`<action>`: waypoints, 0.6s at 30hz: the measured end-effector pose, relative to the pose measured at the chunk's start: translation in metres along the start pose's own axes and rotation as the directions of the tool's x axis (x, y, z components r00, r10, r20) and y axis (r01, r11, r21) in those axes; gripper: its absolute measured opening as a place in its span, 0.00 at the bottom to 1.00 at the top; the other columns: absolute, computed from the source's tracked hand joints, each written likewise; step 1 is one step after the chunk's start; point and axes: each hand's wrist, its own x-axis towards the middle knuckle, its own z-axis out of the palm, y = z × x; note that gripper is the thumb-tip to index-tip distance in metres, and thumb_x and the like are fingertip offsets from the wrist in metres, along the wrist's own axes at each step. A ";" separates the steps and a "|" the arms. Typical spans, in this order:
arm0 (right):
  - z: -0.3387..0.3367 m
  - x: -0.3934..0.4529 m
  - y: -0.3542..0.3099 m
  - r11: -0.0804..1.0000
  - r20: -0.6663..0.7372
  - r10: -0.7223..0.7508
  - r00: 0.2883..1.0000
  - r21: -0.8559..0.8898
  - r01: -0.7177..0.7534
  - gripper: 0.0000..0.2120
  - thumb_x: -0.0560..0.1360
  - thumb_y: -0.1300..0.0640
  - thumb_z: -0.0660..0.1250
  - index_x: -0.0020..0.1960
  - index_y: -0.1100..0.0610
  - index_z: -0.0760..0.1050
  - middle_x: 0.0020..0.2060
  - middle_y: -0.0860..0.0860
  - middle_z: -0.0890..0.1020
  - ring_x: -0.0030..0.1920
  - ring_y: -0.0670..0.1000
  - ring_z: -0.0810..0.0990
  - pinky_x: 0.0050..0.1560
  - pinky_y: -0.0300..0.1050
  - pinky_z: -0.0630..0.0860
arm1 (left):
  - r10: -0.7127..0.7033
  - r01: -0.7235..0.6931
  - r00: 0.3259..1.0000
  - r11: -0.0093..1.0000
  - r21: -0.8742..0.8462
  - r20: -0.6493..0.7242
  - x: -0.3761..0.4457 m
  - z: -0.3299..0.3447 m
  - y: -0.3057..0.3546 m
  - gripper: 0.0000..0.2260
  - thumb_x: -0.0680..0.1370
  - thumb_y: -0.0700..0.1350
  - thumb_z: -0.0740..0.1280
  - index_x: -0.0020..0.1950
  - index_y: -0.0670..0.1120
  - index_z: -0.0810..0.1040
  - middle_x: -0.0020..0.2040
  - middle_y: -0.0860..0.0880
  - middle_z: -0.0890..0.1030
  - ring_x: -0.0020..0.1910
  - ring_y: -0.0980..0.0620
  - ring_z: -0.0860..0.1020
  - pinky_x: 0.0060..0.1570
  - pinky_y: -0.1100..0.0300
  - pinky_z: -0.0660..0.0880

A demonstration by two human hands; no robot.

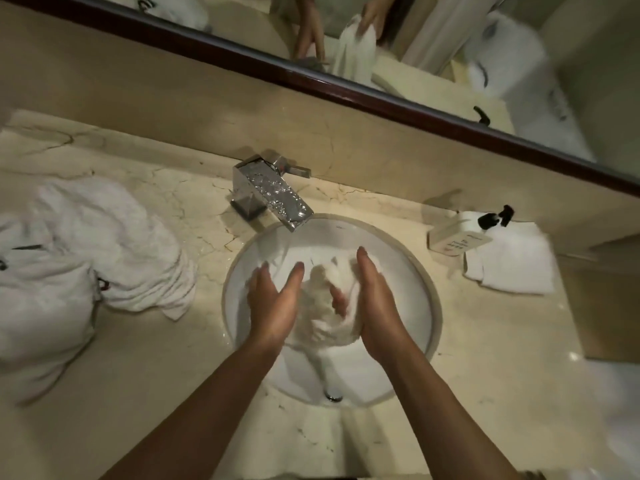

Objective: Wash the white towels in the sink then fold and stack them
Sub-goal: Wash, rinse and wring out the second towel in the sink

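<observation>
A wet, bunched white towel [322, 306] is held up over the round white sink [412, 271], with a tail of cloth hanging down toward the drain [334, 397]. My right hand [375, 306] cups the towel's right side, its thumb curled into the cloth. On the towel's left side lies my left hand [275, 299], palm inward and fingers straight. The two hands face each other with the towel between them.
A chrome faucet [273, 194] juts over the sink's back rim. A heap of crumpled white towels [110, 244] covers the marble counter on the left. On the right stand a pump soap bottle [457, 235] and a folded white towel [516, 265]. A mirror [433, 36] runs along the back.
</observation>
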 end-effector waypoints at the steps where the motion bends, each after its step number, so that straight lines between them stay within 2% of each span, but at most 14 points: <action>1: 0.000 -0.004 0.000 0.995 0.032 -0.042 0.999 -0.087 0.045 0.22 0.83 0.42 0.57 0.52 0.56 0.82 0.46 0.54 0.87 0.49 0.53 0.85 0.59 0.52 0.76 | -0.002 0.008 0.997 0.997 -0.083 0.072 0.002 0.000 0.010 0.27 0.79 0.66 0.61 0.65 0.46 0.78 0.67 0.44 0.78 0.64 0.47 0.76 0.65 0.52 0.70; 2: -0.003 -0.009 -0.003 0.986 0.071 -0.065 0.995 -0.148 0.075 0.22 0.84 0.45 0.56 0.50 0.58 0.83 0.42 0.53 0.87 0.45 0.53 0.85 0.55 0.51 0.76 | -0.052 0.084 0.979 0.984 -0.156 0.198 0.002 0.000 0.021 0.28 0.79 0.68 0.58 0.52 0.44 0.82 0.54 0.44 0.84 0.52 0.48 0.81 0.58 0.53 0.72; 3: -0.008 -0.012 -0.005 0.977 0.107 -0.086 0.991 -0.183 0.105 0.21 0.84 0.47 0.57 0.49 0.60 0.82 0.40 0.54 0.86 0.42 0.54 0.85 0.52 0.52 0.77 | -0.100 0.160 0.943 0.973 -0.166 0.318 0.003 -0.001 0.027 0.32 0.78 0.71 0.54 0.43 0.43 0.80 0.43 0.45 0.84 0.42 0.49 0.80 0.52 0.54 0.73; 4: -0.014 -0.015 -0.011 0.969 0.149 -0.102 0.984 -0.210 0.132 0.20 0.83 0.49 0.59 0.50 0.63 0.82 0.40 0.57 0.86 0.42 0.57 0.85 0.51 0.53 0.79 | -0.111 0.188 0.901 0.971 -0.147 0.420 0.004 0.001 0.031 0.34 0.76 0.74 0.52 0.38 0.45 0.78 0.38 0.47 0.81 0.38 0.50 0.77 0.48 0.55 0.71; 6: -0.026 -0.016 -0.022 0.955 0.194 -0.104 0.975 -0.254 0.153 0.20 0.78 0.47 0.67 0.54 0.65 0.81 0.45 0.62 0.85 0.47 0.61 0.85 0.57 0.59 0.80 | -0.031 0.038 0.891 0.999 -0.005 0.454 0.007 0.013 0.033 0.31 0.75 0.75 0.51 0.36 0.50 0.77 0.38 0.49 0.81 0.40 0.50 0.78 0.47 0.55 0.71; 7: -0.033 -0.013 -0.028 0.947 0.192 -0.088 0.977 -0.289 0.142 0.23 0.74 0.45 0.71 0.55 0.66 0.81 0.47 0.63 0.85 0.49 0.62 0.85 0.60 0.62 0.78 | 0.070 -0.105 0.934 0.991 0.080 0.352 0.006 0.017 0.029 0.30 0.76 0.73 0.52 0.35 0.50 0.78 0.38 0.49 0.82 0.41 0.49 0.79 0.47 0.54 0.72; 8: -0.037 -0.013 -0.035 0.939 0.186 -0.067 0.980 -0.320 0.125 0.25 0.70 0.45 0.73 0.55 0.66 0.81 0.47 0.63 0.85 0.50 0.63 0.85 0.62 0.64 0.77 | 0.219 -0.246 0.953 0.962 0.116 0.208 0.008 0.021 0.022 0.28 0.78 0.71 0.53 0.36 0.51 0.78 0.39 0.49 0.82 0.42 0.49 0.80 0.47 0.53 0.74; 9: -0.043 -0.011 -0.040 0.933 0.184 -0.064 0.981 -0.338 0.125 0.25 0.68 0.46 0.74 0.54 0.65 0.81 0.47 0.62 0.85 0.50 0.62 0.85 0.62 0.64 0.76 | 0.379 -0.383 0.922 0.922 0.051 0.074 0.005 0.021 0.018 0.24 0.79 0.68 0.54 0.40 0.51 0.77 0.42 0.49 0.81 0.43 0.50 0.80 0.46 0.53 0.75; 10: -0.046 -0.010 -0.044 0.922 0.188 -0.066 0.980 -0.365 0.132 0.23 0.68 0.47 0.74 0.54 0.63 0.81 0.48 0.60 0.86 0.50 0.60 0.85 0.63 0.63 0.77 | 0.541 -0.542 0.840 0.840 -0.040 -0.032 0.003 0.020 0.011 0.19 0.81 0.65 0.57 0.46 0.51 0.77 0.46 0.49 0.80 0.47 0.51 0.80 0.48 0.53 0.75; 11: -0.050 -0.007 -0.047 0.908 0.203 -0.064 0.977 -0.394 0.141 0.19 0.70 0.48 0.74 0.54 0.61 0.82 0.48 0.57 0.86 0.51 0.58 0.85 0.62 0.61 0.77 | 0.675 -0.675 0.737 0.732 -0.092 -0.037 0.002 0.017 0.006 0.15 0.80 0.60 0.61 0.55 0.50 0.76 0.53 0.49 0.79 0.53 0.53 0.79 0.52 0.57 0.75; 13: -0.049 -0.004 -0.054 0.869 0.274 -0.061 0.960 -0.459 0.186 0.10 0.77 0.54 0.71 0.55 0.57 0.82 0.49 0.54 0.87 0.50 0.55 0.86 0.59 0.55 0.80 | 0.794 -0.797 0.581 0.600 -0.074 0.178 0.002 0.010 0.005 0.30 0.76 0.57 0.68 0.75 0.49 0.66 0.72 0.50 0.70 0.71 0.56 0.69 0.67 0.67 0.66; 15: -0.046 -0.004 -0.059 0.842 0.357 -0.068 0.932 -0.480 0.245 0.08 0.80 0.58 0.66 0.56 0.58 0.82 0.48 0.54 0.87 0.48 0.54 0.86 0.53 0.48 0.81 | 0.690 -0.762 0.560 0.646 -0.042 0.458 0.007 0.001 0.020 0.42 0.73 0.54 0.73 0.82 0.52 0.53 0.79 0.55 0.59 0.77 0.61 0.58 0.68 0.77 0.56; 16: -0.045 -0.004 -0.063 0.848 0.369 -0.077 0.926 -0.465 0.256 0.09 0.81 0.58 0.65 0.56 0.60 0.81 0.48 0.55 0.87 0.47 0.54 0.86 0.50 0.46 0.81 | 0.640 -0.743 0.545 0.668 -0.043 0.542 0.009 -0.001 0.032 0.43 0.73 0.50 0.74 0.82 0.53 0.53 0.79 0.56 0.60 0.76 0.61 0.59 0.67 0.78 0.58; 18: -0.045 -0.001 -0.071 0.886 0.382 -0.104 0.918 -0.383 0.260 0.14 0.80 0.55 0.65 0.57 0.66 0.80 0.48 0.61 0.86 0.46 0.56 0.85 0.49 0.46 0.81 | 0.574 -0.752 0.514 0.659 0.012 0.637 0.007 0.000 0.050 0.39 0.71 0.49 0.72 0.80 0.56 0.59 0.74 0.56 0.70 0.71 0.59 0.70 0.68 0.68 0.68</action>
